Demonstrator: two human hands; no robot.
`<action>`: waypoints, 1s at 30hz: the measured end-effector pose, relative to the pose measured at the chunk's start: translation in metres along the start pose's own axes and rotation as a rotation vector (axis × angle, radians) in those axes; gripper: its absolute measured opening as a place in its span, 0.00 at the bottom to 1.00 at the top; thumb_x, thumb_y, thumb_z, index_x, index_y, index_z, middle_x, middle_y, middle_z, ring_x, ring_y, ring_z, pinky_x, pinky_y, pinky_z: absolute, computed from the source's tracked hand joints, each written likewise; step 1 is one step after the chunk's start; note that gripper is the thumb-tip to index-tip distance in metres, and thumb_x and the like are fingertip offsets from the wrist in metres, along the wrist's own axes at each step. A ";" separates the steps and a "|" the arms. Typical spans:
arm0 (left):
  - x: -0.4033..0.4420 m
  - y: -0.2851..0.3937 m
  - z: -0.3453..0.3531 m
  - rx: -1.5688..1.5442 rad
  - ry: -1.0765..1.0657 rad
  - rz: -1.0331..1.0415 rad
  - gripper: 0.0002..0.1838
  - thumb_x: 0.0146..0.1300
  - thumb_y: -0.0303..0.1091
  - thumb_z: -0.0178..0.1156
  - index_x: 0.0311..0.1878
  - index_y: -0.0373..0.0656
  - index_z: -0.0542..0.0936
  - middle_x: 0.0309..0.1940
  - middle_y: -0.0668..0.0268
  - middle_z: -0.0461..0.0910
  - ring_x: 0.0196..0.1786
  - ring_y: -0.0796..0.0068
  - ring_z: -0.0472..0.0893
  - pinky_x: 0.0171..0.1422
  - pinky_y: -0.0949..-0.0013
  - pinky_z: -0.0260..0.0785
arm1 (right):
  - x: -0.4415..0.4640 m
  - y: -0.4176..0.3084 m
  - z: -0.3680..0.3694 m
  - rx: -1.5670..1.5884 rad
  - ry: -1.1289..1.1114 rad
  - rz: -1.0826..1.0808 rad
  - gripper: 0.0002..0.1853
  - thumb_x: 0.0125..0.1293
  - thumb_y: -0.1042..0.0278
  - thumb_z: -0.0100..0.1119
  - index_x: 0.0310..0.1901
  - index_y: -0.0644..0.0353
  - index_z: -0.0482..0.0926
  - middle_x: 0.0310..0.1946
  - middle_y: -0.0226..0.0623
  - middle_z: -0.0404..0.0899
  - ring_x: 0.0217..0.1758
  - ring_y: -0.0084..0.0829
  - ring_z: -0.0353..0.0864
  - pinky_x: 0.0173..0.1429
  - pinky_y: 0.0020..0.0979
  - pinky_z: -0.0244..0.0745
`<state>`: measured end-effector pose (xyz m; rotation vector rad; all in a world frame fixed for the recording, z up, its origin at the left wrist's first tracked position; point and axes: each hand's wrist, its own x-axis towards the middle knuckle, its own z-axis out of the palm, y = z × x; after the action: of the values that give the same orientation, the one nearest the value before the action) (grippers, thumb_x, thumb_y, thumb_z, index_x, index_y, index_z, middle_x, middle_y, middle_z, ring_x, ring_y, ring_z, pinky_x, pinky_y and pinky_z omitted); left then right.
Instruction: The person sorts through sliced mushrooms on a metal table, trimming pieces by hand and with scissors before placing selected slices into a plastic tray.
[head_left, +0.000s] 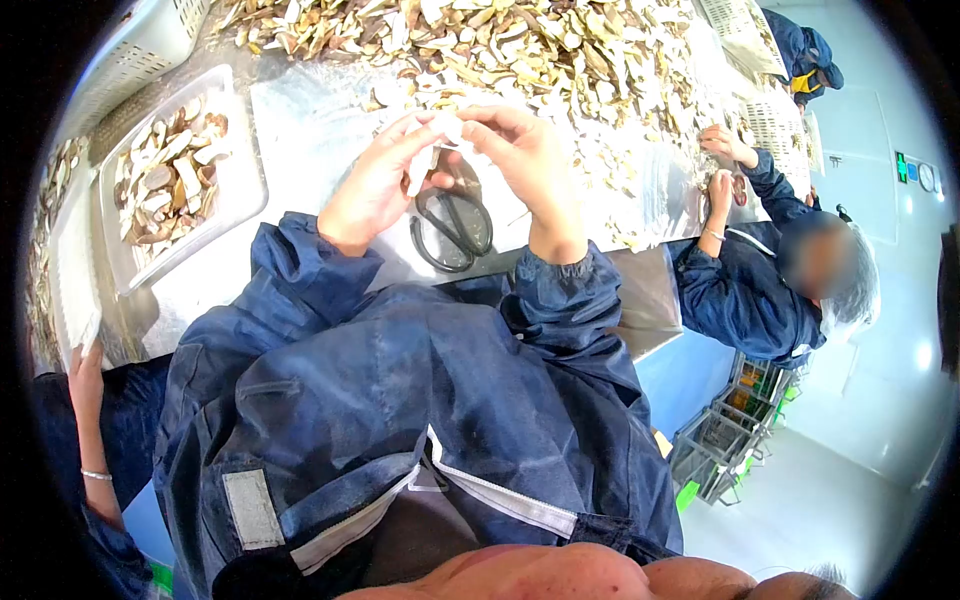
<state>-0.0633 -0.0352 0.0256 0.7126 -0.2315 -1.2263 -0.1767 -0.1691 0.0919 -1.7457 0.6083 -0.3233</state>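
Observation:
Both of my hands meet above the table, just in front of my body. My left hand (pixel 378 180) has its fingers closed round a pale mushroom slice (pixel 421 170). The fingertips of my right hand (pixel 520 160) are pinched at a small white piece (pixel 449 127) at the upper end of the slice, touching my left fingertips. Scissors with black handles (pixel 452 232) lie on the table below and between my hands; their blades are hidden. A large pile of sliced mushrooms (pixel 480 40) spreads beyond my hands.
A white tray (pixel 247 180) of mushroom pieces stands at the left. White perforated baskets (pixel 150 55) stand at the upper left and upper right. At the right a co-worker (pixel 750 280) has both hands at the table; another person's arm (pixel 88 420) reaches in at the lower left.

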 end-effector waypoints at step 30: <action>-0.004 -0.001 0.009 0.217 0.057 0.097 0.08 0.69 0.32 0.62 0.48 0.43 0.78 0.33 0.71 0.79 0.33 0.84 0.77 0.30 0.80 0.68 | -0.010 0.040 0.020 0.452 0.140 0.133 0.04 0.64 0.74 0.61 0.33 0.63 0.77 0.26 0.28 0.79 0.26 0.15 0.72 0.31 0.18 0.65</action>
<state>-0.0703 -0.0353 0.0331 0.9126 -0.3519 -1.0966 -0.1836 -0.1538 0.0496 -1.2512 0.6884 -0.4543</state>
